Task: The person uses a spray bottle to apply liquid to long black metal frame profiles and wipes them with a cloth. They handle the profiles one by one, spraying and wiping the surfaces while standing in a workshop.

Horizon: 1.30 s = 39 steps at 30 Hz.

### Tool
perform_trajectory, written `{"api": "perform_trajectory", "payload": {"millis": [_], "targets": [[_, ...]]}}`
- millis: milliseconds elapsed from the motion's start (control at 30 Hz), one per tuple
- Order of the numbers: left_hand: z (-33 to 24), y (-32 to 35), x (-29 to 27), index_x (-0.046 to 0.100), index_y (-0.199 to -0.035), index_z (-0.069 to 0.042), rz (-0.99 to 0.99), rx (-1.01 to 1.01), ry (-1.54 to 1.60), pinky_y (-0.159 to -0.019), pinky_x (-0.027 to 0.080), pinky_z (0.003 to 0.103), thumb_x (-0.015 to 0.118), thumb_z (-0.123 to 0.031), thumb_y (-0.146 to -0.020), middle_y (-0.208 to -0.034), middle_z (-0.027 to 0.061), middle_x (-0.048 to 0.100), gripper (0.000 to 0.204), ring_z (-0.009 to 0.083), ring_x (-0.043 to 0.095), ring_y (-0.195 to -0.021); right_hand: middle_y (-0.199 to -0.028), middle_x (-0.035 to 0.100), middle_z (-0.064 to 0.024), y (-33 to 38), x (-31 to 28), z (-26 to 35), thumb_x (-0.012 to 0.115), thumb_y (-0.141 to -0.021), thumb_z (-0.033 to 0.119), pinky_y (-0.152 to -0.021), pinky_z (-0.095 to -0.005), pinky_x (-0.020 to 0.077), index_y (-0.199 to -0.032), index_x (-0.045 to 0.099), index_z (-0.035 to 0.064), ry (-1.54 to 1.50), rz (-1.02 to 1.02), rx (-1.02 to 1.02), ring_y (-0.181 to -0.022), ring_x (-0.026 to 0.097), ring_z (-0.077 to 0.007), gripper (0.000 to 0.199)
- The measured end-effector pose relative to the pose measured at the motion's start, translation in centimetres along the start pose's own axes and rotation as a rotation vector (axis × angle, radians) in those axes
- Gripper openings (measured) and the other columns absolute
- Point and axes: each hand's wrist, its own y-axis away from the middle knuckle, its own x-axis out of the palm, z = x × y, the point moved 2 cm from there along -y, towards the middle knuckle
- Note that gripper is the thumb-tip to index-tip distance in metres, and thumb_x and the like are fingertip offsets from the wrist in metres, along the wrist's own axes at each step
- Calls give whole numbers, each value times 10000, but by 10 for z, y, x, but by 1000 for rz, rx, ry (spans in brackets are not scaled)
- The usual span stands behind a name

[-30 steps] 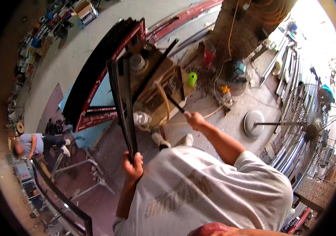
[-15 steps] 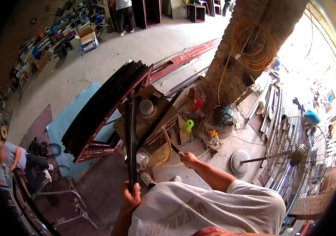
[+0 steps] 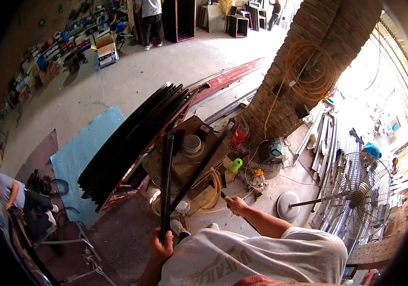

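Observation:
My left hand [image 3: 161, 244] is closed round the near end of long black metal profiles [image 3: 167, 176], which point away from me past the left side of a small machine [image 3: 192, 144] with a round metal top. My right hand [image 3: 236, 206] is closed on a thin dark bar [image 3: 251, 224]. One end of that bar sticks out beyond my fingers and the rest runs back under my forearm. Another dark bar [image 3: 202, 168] lies slantwise across the machine, and its near end comes close to the profiles in my left hand.
A stack of black frames [image 3: 132, 138] leans beyond the machine. Yellow hose [image 3: 215, 187], a green bottle-like object [image 3: 236, 165] and a red container [image 3: 239, 136] are nearby. At right stand a caged fan [image 3: 355, 200] and a brick pillar [image 3: 280, 90]. A person [image 3: 20, 193] sits at left.
The view has tilted, so the surroundings sit lower in the picture. The profiles in my left hand stand more upright and slightly further right. Both hands keep their grip.

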Motion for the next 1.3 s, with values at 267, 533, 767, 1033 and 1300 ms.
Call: {"api": "perform_trajectory", "payload": {"millis": [267,533,767,1033,1300], "targets": [[11,1,-12,544,-982,-37,-32,83,-75,-514,503,320,643,-255,-982,-676,78,642,240,150,619,-547,-562,432,7,0,2,1,491,-1018,591,-383,-336,310,-790,573,91,1,6,32,-412,379,-129,556],[-3,6,-14,571,-989,-26,-32,-25,8,-576,508,329,672,-185,-961,-710,60,654,191,161,636,-591,-531,453,-14,4,1,4,482,-1020,592,-378,-329,309,-734,551,100,34,-12,15,-400,403,-149,573],[1,11,-4,548,-979,-22,-68,102,-17,-485,487,308,629,-231,-990,-655,80,637,224,137,597,-507,-517,429,-10,-6,2,-7,485,-1023,575,-360,-329,288,-737,542,108,-17,9,13,-370,373,-148,551],[-5,26,10,539,-969,-30,-60,50,23,-509,483,310,625,-188,-981,-663,65,627,181,138,597,-528,-529,446,-14,-17,-1,-15,458,-1019,610,-382,-342,332,-786,560,75,54,46,-19,-396,412,-157,593],[-5,39,22,522,-950,-34,-88,43,-2,-493,472,305,602,-214,-998,-659,65,606,203,128,577,-517,-520,467,-24,-11,-3,-8,472,-1028,574,-365,-325,341,-794,569,83,4,89,-22,-387,440,-159,553]]}}
